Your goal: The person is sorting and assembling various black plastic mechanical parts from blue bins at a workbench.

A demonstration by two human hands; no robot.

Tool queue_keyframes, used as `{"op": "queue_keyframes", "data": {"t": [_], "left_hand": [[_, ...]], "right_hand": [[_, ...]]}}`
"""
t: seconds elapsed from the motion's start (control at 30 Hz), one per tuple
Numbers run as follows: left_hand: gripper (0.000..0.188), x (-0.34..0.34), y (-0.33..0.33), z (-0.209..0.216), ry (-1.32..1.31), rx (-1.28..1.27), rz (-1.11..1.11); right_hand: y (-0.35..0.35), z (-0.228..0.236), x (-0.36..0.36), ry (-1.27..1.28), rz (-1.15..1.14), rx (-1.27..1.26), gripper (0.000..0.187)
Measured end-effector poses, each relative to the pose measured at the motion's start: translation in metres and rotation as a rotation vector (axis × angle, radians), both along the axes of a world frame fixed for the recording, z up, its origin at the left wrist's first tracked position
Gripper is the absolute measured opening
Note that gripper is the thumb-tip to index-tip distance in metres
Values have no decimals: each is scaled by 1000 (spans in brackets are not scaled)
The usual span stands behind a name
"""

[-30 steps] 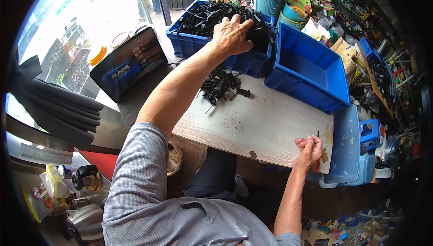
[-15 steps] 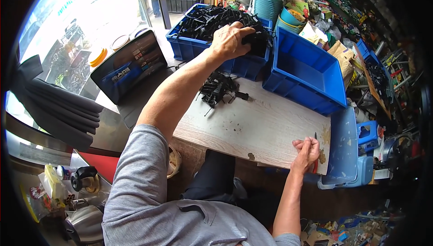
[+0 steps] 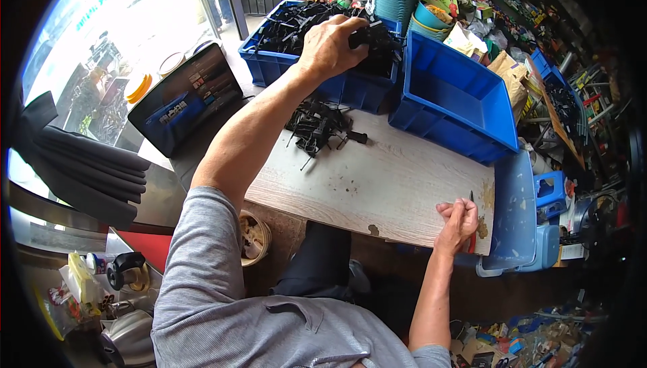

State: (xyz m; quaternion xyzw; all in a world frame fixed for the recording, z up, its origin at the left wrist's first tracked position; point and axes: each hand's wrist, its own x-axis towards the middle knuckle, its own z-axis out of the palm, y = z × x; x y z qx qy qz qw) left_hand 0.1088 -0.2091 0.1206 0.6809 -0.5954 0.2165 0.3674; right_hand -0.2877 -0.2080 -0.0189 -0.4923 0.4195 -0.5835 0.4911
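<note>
My left hand [image 3: 331,46] reaches over the far blue crate, its fingers curled round some black plastic parts [image 3: 362,36] whose exact kind is hard to make out. Many more small black parts [image 3: 291,27] fill that crate [image 3: 266,67]. On the tabletop below my left forearm lies a loose pile of similar black pieces [image 3: 317,127], some with thin prongs. At the right end of the table, my right hand [image 3: 458,225] rests closed, apparently around a slim tool [image 3: 472,241] with a red handle and dark pointed tip; the hand covers its middle.
An open blue crate [image 3: 458,98] stands at the table's far right, beside a light blue tub [image 3: 513,213]. A tablet [image 3: 185,102] leans at left. The pale wooden table [image 3: 397,186] has worn spots. A bucket [image 3: 255,236] stands below its front edge.
My left hand has risen slightly among the black parts in the far crate and turned a little. My right hand stays in place with the tool. The view has shifted slightly.
</note>
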Motion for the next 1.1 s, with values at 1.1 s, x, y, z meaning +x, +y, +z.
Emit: {"op": "queue_keyframes", "data": {"t": [1.1], "left_hand": [[53, -77, 107, -99, 22, 93, 124]], "right_hand": [[-5, -9, -7, 24, 25, -26, 8]]}}
